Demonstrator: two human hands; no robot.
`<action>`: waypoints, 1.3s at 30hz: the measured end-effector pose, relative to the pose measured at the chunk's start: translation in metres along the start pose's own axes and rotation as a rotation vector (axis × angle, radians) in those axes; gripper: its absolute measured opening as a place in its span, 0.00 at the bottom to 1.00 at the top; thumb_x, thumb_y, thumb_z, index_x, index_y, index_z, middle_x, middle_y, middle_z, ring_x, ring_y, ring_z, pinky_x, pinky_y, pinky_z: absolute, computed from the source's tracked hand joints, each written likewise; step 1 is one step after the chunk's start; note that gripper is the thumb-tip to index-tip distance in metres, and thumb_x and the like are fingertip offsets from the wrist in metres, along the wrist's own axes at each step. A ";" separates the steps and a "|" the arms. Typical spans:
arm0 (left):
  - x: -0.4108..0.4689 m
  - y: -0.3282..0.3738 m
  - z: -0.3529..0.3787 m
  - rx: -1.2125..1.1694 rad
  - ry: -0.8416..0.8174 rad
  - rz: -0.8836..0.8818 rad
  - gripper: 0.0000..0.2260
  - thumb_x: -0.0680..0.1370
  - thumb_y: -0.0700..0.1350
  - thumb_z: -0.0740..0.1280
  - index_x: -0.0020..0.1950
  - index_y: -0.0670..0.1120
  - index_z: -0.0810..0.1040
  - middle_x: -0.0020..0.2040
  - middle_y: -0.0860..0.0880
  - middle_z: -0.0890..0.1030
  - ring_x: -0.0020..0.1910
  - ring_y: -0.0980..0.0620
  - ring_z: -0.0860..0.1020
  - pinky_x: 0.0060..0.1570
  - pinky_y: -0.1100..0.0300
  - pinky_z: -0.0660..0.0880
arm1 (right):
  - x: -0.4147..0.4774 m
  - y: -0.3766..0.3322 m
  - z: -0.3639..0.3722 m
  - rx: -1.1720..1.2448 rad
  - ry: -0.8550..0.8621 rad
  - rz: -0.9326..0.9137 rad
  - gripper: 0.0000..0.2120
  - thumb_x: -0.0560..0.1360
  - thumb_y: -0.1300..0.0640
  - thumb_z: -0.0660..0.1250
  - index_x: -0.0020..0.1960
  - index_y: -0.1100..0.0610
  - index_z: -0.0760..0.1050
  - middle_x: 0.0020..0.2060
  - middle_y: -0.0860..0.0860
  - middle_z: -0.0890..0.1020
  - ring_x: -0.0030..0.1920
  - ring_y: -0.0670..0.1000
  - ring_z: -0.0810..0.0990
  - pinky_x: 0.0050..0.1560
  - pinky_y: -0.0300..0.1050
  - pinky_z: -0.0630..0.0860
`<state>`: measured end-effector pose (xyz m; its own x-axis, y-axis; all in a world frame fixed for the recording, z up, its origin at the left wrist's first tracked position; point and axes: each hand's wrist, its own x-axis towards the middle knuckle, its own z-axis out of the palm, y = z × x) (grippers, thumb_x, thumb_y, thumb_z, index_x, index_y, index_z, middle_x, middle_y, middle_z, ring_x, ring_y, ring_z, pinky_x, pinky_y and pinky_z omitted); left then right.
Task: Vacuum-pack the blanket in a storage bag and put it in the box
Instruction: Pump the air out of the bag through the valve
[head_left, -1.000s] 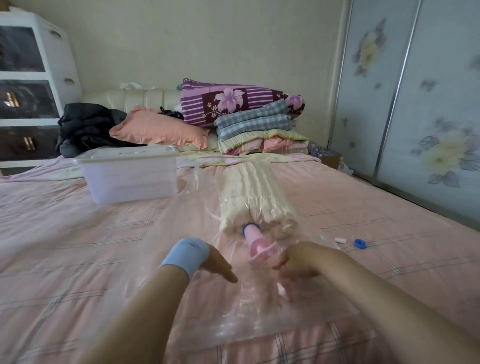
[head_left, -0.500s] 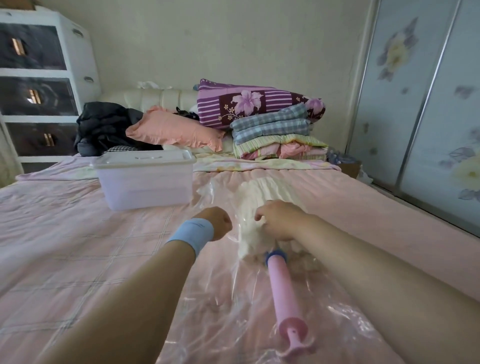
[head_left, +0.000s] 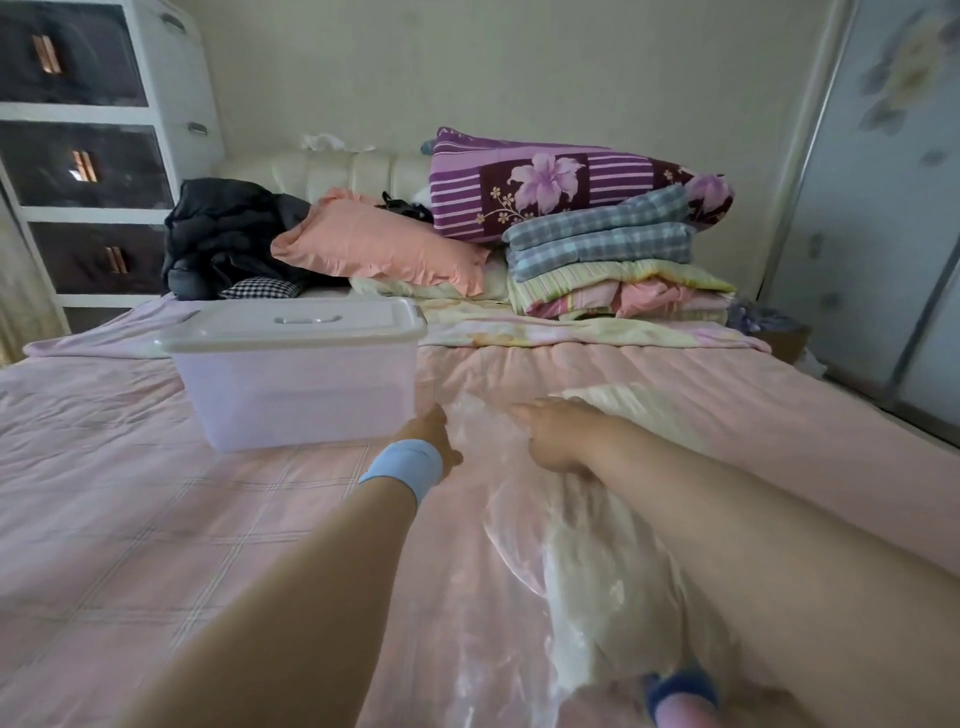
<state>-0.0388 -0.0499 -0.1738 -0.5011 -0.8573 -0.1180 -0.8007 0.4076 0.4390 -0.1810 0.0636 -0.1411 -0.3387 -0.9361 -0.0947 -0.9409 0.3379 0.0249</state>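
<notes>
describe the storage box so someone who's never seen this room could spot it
Look at the pink bed; on its left side, in front of the salmon pillow, stands the box. It is the only rigid thing among soft bedding: see-through plastic under a shut whitish lid.

1. The bed cover (head_left: 156, 519) is pink, with thin pale lines that make big squares.
2. The box (head_left: 296, 400) is milky and see-through, and its lid (head_left: 291, 322) is white.
3. The blanket (head_left: 613, 597) on the near right is pale yellow, inside a clear storage bag (head_left: 498, 613).
4. The wristband (head_left: 405, 467) is light blue.
5. The pump (head_left: 680, 696) is pink with a dark blue ring.
6. At the far end, the pillow (head_left: 374, 244) is peach-pink.
7. The quilt (head_left: 545, 182) is purple with white stripes and a pink flower.
8. The folded stack (head_left: 613, 270) shows blue-grey checks, yellow-green stripes, then pink.
9. The jacket (head_left: 223, 234) on the far left is black.
10. The drawers (head_left: 78, 171) are white with dark fronts.
</notes>
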 end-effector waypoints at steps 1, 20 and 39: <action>0.007 -0.004 -0.003 -0.002 -0.053 0.008 0.22 0.75 0.43 0.70 0.67 0.47 0.67 0.56 0.42 0.80 0.48 0.41 0.81 0.48 0.52 0.80 | 0.009 0.001 0.000 -0.003 -0.017 0.002 0.31 0.77 0.60 0.55 0.79 0.48 0.59 0.76 0.52 0.66 0.75 0.57 0.65 0.73 0.51 0.63; 0.044 0.008 -0.033 -0.939 0.144 0.045 0.18 0.75 0.32 0.69 0.65 0.39 0.75 0.43 0.46 0.80 0.35 0.53 0.78 0.36 0.64 0.78 | 0.058 0.038 0.007 0.014 -0.040 0.026 0.29 0.76 0.60 0.57 0.76 0.42 0.64 0.71 0.49 0.73 0.72 0.56 0.67 0.72 0.49 0.63; 0.061 -0.028 -0.007 -0.186 0.288 0.072 0.28 0.81 0.38 0.59 0.79 0.55 0.55 0.80 0.48 0.46 0.74 0.42 0.62 0.69 0.50 0.64 | 0.061 0.006 0.018 -0.279 0.301 0.140 0.20 0.76 0.62 0.62 0.68 0.58 0.70 0.65 0.56 0.73 0.65 0.58 0.71 0.65 0.51 0.67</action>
<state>-0.0448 -0.1162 -0.1871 -0.4194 -0.8930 0.1635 -0.6803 0.4284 0.5947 -0.2067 0.0103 -0.1649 -0.4121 -0.8835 0.2226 -0.8378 0.4635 0.2886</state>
